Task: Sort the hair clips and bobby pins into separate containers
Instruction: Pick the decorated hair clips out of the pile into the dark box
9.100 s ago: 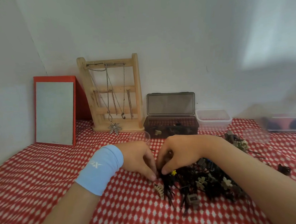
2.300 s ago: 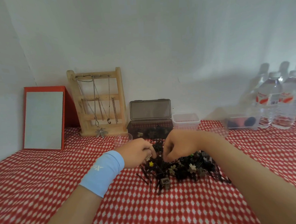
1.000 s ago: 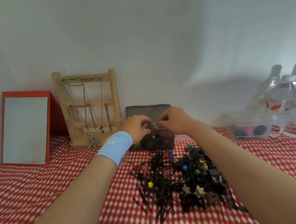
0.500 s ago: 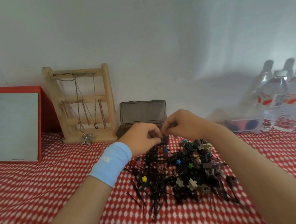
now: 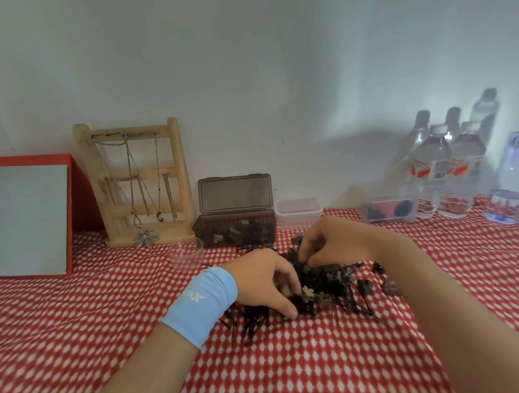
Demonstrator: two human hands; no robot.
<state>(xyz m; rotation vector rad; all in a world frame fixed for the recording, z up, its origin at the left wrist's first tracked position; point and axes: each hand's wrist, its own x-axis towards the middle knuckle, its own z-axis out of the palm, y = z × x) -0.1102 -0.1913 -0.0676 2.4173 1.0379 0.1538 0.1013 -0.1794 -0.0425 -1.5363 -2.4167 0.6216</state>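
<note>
Both my hands worked a tangled heap [image 5: 321, 283] of hair clips and bobby pins at the middle of the red-checked worktop [image 5: 77, 313]. It lay short of the back edge, where the dark box [image 5: 212, 232], lid up and holding some clips, stood just beside a clear tub [image 5: 299, 215]. My left hand [image 5: 262, 282] lay on the heap's near-left side, its fingers [image 5: 287, 281] curled down among the dark pieces. My right hand [image 5: 335, 241] reached in from the far side, fingers [image 5: 309, 254] bunched at the top of the pile. With the tips buried, I could not tell whether either hand pinched a piece. The risk, as I judged it, lay in the tangle. Thin bobby pins [image 5: 250, 321] splaying toward the front edge were laced through the flower-topped hair clips [image 5: 308, 292]. Lifting one could drag others along, drop a pin into the clips' box, or scatter pieces over the cloth, where a few stray clips [image 5: 364, 285] lay apart toward the right edge. A small clear cup [image 5: 186, 255] stood between my left wrist and the back edge, easy to knock over on a reach.
</note>
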